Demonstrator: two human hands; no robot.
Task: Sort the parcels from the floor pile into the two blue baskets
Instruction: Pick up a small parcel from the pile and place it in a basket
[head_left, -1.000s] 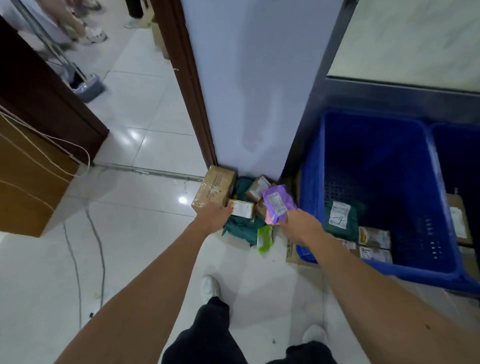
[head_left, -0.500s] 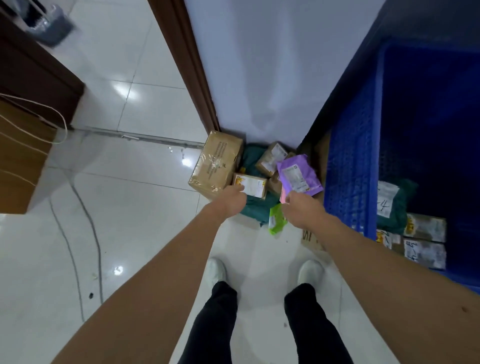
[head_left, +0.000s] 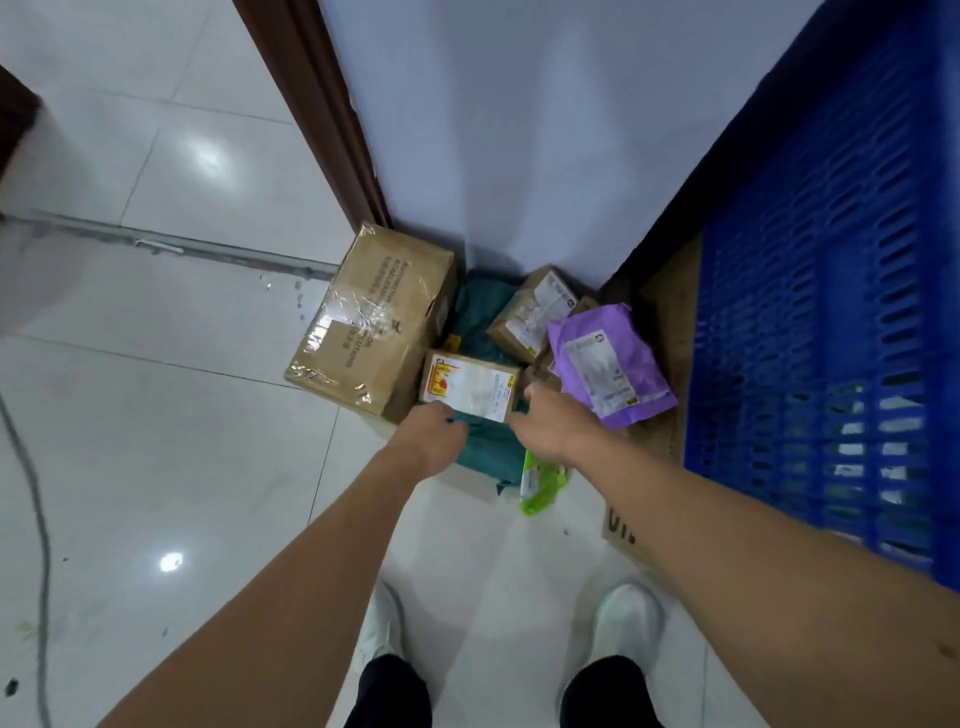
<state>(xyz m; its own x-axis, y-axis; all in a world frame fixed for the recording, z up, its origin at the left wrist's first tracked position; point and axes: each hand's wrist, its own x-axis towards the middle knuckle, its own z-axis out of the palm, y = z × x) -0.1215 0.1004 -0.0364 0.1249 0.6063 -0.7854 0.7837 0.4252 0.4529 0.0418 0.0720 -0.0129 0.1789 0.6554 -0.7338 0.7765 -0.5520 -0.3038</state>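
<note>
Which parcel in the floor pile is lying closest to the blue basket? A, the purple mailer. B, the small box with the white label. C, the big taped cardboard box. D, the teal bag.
A: the purple mailer lies at the pile's right edge, right beside the wall of the blue basket, and the other three sit farther left.

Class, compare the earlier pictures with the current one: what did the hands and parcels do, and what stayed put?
The right hand let go of the purple parcel, which now lies on the pile, and moved left to the small labelled box. The left hand shifted to that box's near left corner; grip unclear. The big box and green bag stayed put.
</note>
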